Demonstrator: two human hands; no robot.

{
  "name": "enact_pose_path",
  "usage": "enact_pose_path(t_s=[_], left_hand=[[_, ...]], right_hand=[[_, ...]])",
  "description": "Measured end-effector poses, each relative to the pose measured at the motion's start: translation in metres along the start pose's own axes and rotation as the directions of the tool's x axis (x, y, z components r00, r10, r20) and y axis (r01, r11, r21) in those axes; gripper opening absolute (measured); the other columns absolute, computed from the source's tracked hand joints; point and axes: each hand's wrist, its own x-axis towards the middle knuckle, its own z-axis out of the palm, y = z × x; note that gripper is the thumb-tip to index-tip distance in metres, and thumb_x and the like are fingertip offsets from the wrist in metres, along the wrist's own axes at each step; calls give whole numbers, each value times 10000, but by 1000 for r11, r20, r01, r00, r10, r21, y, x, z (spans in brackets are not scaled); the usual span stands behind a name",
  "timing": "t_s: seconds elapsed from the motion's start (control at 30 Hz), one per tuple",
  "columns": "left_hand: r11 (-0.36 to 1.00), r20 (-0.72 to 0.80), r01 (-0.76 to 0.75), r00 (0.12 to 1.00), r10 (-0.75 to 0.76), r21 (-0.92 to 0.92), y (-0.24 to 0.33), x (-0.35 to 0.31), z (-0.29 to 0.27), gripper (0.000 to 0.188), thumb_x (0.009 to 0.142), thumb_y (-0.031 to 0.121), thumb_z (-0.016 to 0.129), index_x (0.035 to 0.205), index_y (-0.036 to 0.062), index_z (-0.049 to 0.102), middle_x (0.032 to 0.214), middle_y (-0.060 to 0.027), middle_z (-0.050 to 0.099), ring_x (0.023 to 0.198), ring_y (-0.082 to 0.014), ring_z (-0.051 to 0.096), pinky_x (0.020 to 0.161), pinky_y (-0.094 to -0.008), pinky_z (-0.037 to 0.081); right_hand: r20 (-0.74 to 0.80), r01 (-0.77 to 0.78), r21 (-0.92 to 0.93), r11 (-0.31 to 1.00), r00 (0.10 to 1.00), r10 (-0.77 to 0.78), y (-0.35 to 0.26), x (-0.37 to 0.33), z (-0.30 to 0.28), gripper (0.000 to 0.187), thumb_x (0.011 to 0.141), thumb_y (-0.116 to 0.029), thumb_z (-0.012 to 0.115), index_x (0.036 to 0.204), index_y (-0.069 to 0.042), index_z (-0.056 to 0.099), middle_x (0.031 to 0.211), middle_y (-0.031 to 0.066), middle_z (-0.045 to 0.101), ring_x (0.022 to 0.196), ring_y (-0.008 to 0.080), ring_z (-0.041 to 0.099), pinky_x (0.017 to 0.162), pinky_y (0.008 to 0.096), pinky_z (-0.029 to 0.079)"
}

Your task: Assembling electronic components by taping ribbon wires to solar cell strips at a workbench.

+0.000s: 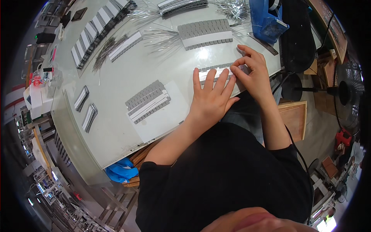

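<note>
"Firstly, state the hands."
"With the left hand, covering the grey-and-white strip palm down, fingers spread; with the right hand, pinching over its right part. Cannot tell exactly what."
"Location and handling?"
"Flat on the tabletop. Probably light, jointed, easily bent; best held by both ends."
"Beyond?"
"White-banded grey panel, then blue bin."

Strip banded grey and white

Right of my pale table, there's a black fan, grey floor; left, a bright lamp glowing!
</note>
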Motion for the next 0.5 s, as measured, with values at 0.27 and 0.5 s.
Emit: enact_pose_path(t_s=[0.27, 0.5], left_hand=[[1000, 18, 8, 1000, -8, 6, 0, -1, 3, 574, 857, 415, 746, 1307, 82, 618, 1346, -91, 531, 1240, -317, 469, 1103, -670, 269], [1000, 35, 16, 999, -16, 3, 1, 0, 1, 576, 872, 427, 729, 1332, 101, 612, 1368, -90, 534, 1254, -322, 465, 1117, -679, 256]], right_hand=[[-23, 61, -3, 998, 998, -61, 8, 12, 2, 169, 814, -133, 756, 911, -33, 661, 1250, 99, 668, 1026, 263, 621, 874, 349, 506], [35, -197, 406, 892, 979, 200, 15, 14, -20, 135, 902, -138, 708, 978, -27, 690, 1210, 62, 676, 916, 130, 625, 778, 265, 488]])
